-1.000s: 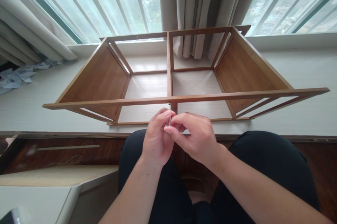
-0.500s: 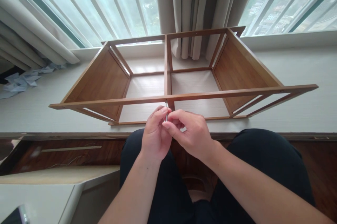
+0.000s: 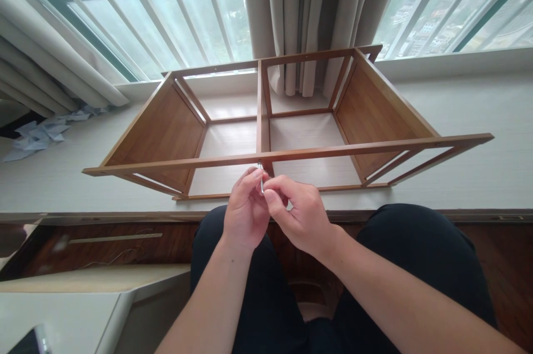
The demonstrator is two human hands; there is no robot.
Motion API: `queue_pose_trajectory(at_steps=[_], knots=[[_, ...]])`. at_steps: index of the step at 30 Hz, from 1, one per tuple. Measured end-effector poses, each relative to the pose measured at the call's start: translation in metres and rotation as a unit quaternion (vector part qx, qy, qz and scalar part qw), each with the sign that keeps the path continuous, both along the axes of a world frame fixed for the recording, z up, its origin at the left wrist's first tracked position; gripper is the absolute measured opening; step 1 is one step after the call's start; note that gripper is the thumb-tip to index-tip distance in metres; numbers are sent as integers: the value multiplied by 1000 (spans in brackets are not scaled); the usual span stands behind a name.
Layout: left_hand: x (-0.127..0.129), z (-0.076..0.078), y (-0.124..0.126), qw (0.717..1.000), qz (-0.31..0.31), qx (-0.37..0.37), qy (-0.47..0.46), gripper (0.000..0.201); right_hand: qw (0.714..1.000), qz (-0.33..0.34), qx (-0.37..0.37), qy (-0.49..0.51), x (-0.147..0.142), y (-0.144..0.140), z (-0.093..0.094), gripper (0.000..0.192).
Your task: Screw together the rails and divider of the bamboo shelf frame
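A thin silver hex key [image 3: 262,183] stands nearly upright between my hands, its upper end at the underside of the front rail [image 3: 208,162] near the middle divider. My left hand [image 3: 246,212] is closed around its upper part, thumb and fingers pinched together. With thumb and forefinger, my right hand [image 3: 297,210] grips the lower end. The wooden frame [image 3: 263,104] has two bays and solid side panels, and lies on the pale ledge. My fingers partly hide the key, and what its tip meets is too small to make out.
The pale ledge [image 3: 470,93] runs below barred windows and grey curtains [image 3: 295,21]. Crumpled white paper [image 3: 39,135] lies at the far left. A white cabinet top [image 3: 54,315] with a phone [image 3: 31,343] is at the lower left. My knees sit under the ledge's edge.
The hex key has turned and leans a little differently, with my right fingers shifted slightly at its lower end. The view has tilted slightly; the frame stays in place.
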State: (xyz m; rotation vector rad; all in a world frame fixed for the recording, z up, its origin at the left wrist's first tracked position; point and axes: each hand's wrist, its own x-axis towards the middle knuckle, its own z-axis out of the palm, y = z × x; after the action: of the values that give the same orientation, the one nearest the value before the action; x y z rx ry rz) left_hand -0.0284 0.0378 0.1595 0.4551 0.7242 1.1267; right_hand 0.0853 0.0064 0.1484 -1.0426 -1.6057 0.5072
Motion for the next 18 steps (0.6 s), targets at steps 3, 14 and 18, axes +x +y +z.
queue_pose_trajectory(at_steps=[3, 14, 18], knots=[[-1, -1, 1, 1000, -4, 7, 0, 36, 999, 15, -22, 25, 1, -1, 0, 17], [-6, -4, 3, 996, -76, 32, 38, 45, 926, 178, -203, 263, -1, -7, -12, 17], [-6, -2, 2, 994, -99, 16, 37, 47, 840, 251, -300, 376, -4, -2, -10, 18]])
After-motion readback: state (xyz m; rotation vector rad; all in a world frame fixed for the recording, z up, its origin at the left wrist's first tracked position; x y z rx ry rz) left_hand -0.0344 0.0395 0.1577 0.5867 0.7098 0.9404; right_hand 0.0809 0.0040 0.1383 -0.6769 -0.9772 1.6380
